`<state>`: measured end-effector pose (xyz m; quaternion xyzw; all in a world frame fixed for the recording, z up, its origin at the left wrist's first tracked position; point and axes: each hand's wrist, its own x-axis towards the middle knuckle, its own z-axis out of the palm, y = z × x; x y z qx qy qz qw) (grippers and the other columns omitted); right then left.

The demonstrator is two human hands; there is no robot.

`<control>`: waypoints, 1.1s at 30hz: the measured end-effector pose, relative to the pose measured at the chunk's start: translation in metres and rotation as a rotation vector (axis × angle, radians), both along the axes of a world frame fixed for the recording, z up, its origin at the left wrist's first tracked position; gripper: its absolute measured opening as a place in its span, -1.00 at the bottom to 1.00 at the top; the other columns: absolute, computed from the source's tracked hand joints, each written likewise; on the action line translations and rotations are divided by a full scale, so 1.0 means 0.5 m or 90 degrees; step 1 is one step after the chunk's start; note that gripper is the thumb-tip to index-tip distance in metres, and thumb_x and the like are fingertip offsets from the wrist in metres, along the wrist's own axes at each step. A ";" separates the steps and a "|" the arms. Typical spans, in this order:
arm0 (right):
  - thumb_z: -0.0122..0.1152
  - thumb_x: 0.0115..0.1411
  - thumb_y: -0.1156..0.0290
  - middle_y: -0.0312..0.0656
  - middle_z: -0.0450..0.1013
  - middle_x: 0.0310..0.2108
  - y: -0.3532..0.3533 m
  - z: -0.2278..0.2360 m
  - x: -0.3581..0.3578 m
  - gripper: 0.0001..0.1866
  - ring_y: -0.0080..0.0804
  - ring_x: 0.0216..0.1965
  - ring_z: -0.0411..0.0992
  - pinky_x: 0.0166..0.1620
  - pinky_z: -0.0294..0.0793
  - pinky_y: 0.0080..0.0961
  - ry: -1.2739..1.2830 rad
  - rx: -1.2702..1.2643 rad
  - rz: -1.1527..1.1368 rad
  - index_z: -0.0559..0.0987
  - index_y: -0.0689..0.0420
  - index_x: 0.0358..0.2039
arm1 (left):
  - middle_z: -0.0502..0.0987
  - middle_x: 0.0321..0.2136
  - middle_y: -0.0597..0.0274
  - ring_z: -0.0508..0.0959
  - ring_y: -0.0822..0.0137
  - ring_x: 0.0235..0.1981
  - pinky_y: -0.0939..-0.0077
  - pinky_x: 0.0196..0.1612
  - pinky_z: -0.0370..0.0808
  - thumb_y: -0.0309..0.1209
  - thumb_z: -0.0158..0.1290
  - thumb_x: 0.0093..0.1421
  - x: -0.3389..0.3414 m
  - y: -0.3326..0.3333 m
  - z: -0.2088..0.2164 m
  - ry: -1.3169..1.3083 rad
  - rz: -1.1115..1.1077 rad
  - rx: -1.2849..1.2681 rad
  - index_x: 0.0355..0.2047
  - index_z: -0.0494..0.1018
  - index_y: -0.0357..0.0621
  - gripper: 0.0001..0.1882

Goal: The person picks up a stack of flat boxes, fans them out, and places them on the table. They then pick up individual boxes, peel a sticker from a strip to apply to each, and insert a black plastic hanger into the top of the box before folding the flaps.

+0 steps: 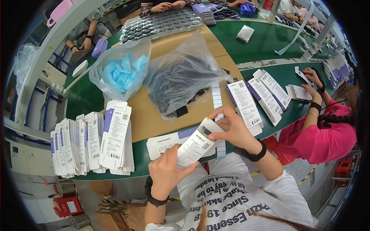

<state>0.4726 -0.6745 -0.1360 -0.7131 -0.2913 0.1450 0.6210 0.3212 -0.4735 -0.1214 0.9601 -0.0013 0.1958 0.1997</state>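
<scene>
In front of my body, a narrow white carton is held tilted, its upper end open. My left hand is wrapped round its lower part, thumb along the near side. My right hand has its thumb and fingers closed on the open upper end. Something dark shows inside the opening, partly hidden by the thumb; its kind cannot be made out. Beneath the hands, a flat white and purple carton lies on the table edge. Along the table by my right hand runs a strip of pale blue-white labels.
Flattened cartons stand stacked at left. A bag of blue pieces and a bag of dark items lie on cardboard. More cartons lie at right, beside a co-worker in pink. Dark packed items fill the back.
</scene>
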 end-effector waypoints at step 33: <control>0.29 0.15 0.46 -0.18 0.43 -0.24 -0.029 -0.035 -0.030 -0.65 -0.40 -0.29 0.43 -0.17 0.44 -0.52 -0.048 -0.176 0.077 0.53 0.15 -0.03 | 0.60 -0.50 0.05 0.64 0.19 -0.53 0.43 -0.49 0.56 0.01 0.45 -0.24 -0.029 -0.038 -0.061 0.138 0.026 -0.066 -0.26 0.48 -0.26 -0.31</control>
